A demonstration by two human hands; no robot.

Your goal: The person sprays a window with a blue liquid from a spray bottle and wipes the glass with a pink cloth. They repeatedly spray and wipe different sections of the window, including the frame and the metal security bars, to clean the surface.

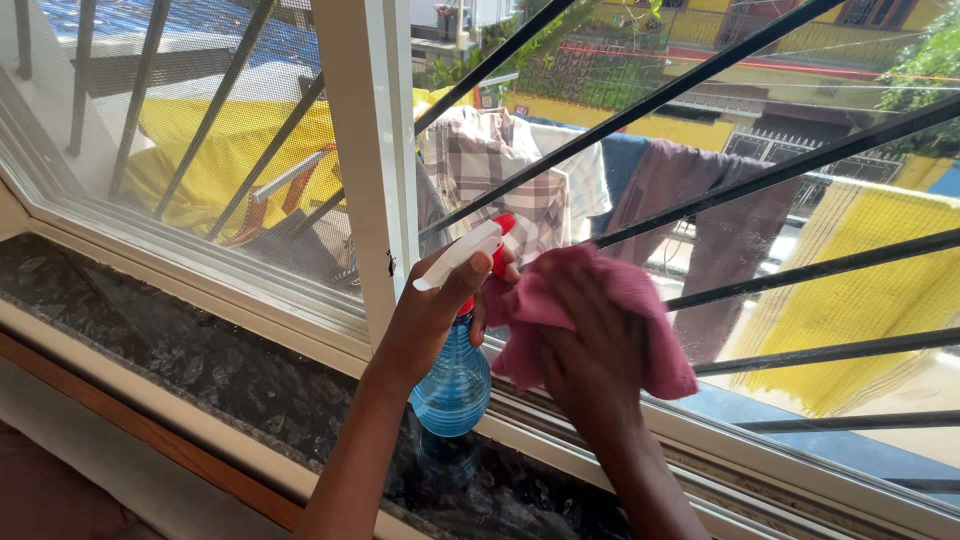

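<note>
My left hand (432,318) grips a spray bottle (453,385) with a clear blue ribbed body, a red trigger and a white nozzle, held upright just above the dark stone sill (190,360). The nozzle points left, toward the white window frame (375,150). My right hand (590,350) presses a pink cloth (640,300) flat against the window glass (760,260), right beside the bottle's head. The cloth drapes over my fingers and hides them.
Black diagonal security bars (690,85) run outside the glass. Laundry hangs beyond: a checked shirt (500,170), a dark garment (720,220), yellow sheets (860,300). A mesh-screened pane (200,130) fills the left. A wooden strip (150,435) edges the sill.
</note>
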